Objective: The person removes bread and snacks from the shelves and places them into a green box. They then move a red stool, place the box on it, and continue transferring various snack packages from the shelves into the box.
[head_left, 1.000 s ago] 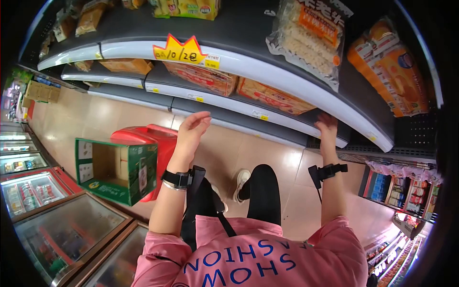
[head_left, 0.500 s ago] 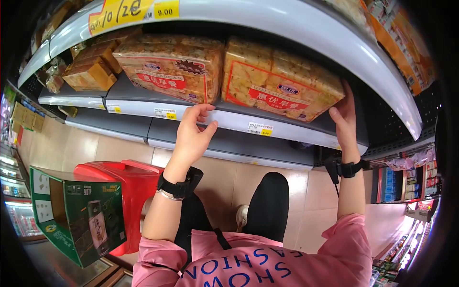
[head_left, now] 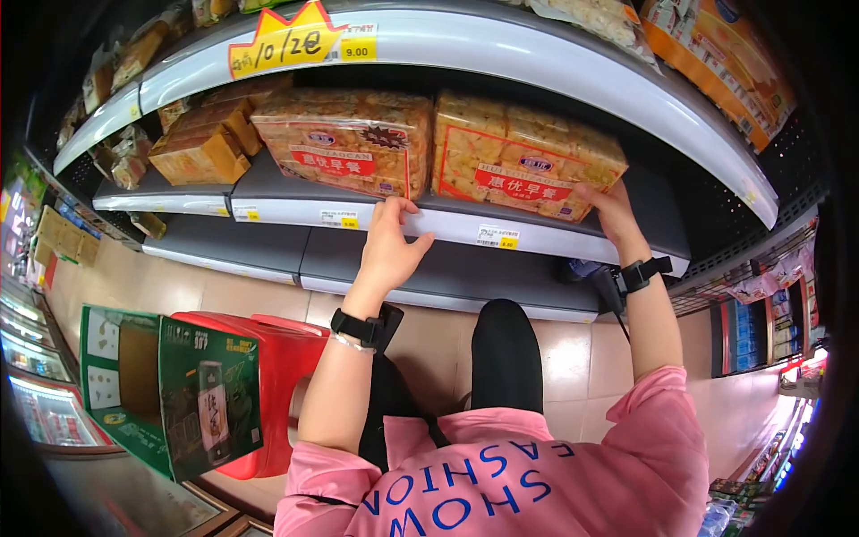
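Two large clear-wrapped packs of breakfast pastries with red labels stand side by side on a grey shelf. My right hand (head_left: 611,211) grips the right end of the right pastry pack (head_left: 519,148), thumb on its front and the other fingers around the side, partly hidden. At the shelf's front rail is my left hand (head_left: 394,246), its fingers bent and thumb held apart, with nothing in it. The fingertips are at the rail's top edge, just below the left pastry pack (head_left: 344,134).
Smaller brown-wrapped packs (head_left: 201,143) stand farther left. A shelf edge with a yellow price sign (head_left: 286,45) overhangs the packs. Beside my legs are a red plastic container (head_left: 282,358) and an opened green carton (head_left: 210,394). A lower shelf (head_left: 358,266) runs underneath.
My right hand has shifted left, its thumb now on the front of the right pastry pack. My left hand stays by the rail. The camera view has shifted slightly.
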`<state>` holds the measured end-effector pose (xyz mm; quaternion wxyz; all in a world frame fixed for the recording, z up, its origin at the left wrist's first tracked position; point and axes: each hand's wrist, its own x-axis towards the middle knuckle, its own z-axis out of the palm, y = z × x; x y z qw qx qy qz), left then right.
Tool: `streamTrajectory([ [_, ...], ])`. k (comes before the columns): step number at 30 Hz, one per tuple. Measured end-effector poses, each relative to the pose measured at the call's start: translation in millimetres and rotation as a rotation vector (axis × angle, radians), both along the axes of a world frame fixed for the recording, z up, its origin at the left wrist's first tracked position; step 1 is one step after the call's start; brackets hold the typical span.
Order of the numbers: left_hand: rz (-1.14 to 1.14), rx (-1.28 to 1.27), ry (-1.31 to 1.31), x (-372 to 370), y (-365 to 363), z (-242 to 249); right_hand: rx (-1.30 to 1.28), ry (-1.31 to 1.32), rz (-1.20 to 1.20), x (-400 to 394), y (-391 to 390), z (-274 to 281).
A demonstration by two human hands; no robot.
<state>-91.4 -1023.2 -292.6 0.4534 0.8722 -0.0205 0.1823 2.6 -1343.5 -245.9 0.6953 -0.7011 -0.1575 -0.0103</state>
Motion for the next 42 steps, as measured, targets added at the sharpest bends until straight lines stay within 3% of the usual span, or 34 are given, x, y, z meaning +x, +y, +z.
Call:
streamTrajectory([
  [6,-0.097,-0.081,0.078,1,9,3,0.092,-0.002,0.014,4,2,0],
  [11,-0.077,-0.055,0.11,2,9,1,0.354,0.024,-0.021,3,1,-7],
  [18,-0.113,-0.076,0.154,-6,9,5,0.387,-0.081,-0.181,-29,-32,-5],
  [21,-0.149,-0.202,0.175,-17,7,10,0.423,-0.088,-0.144,-44,-54,-14],
  [29,-0.368,-0.437,-0.183,-91,-10,102,0.469,-0.014,0.131,-84,-31,-33],
  [30,-0.385,-0.521,-0.244,-103,-11,112,0.459,-0.027,0.203,-88,-13,-22],
  [33,-0.15,-0.557,-0.353,-146,3,144,0.508,0.005,0.313,-91,40,9],
  [36,-0.023,-0.458,-0.427,-188,29,172,0.478,-0.038,0.467,-82,93,39],
  [38,0.059,-0.311,-0.385,-219,52,192,0.404,-0.157,0.641,-81,136,66],
  [40,0.134,-0.457,-0.306,-247,66,219,0.364,-0.202,0.706,-98,181,110],
  [42,0.143,-0.357,-0.137,-272,96,233,0.355,-0.317,0.704,-134,228,162],
])
